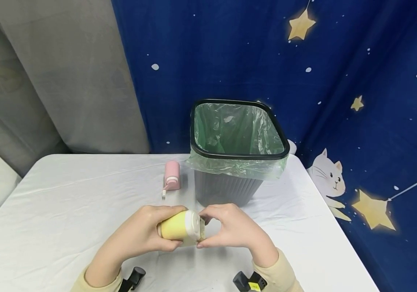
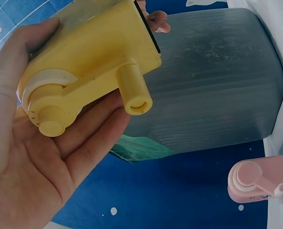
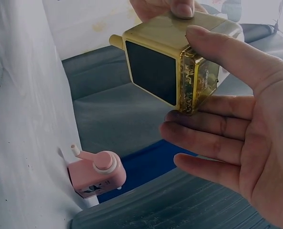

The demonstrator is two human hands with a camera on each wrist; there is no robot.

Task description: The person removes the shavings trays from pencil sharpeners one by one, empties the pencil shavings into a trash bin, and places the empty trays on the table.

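Held above the table is a yellow hand-crank pencil sharpener [image 1: 173, 227], tipped on its side. Its crank [image 2: 94, 83] with a round knob faces the left wrist camera. My left hand [image 1: 146, 229] grips the body, thumb on one side and fingers on the other. At the other end, a see-through yellowish shavings drawer [image 3: 194, 86] shows dark bits inside. My right hand [image 1: 230, 227] pinches that end between thumb and fingers. Its remaining fingers [image 3: 203, 138] extend below. How far the drawer sticks out is hard to tell.
A grey bin [image 1: 226, 186] with a black rim and green liner stands behind the hands, slightly right. Left of it, a pink crank sharpener [image 1: 172, 174] is on the white-covered table [image 1: 66, 211]. Grey and blue curtains hang behind.
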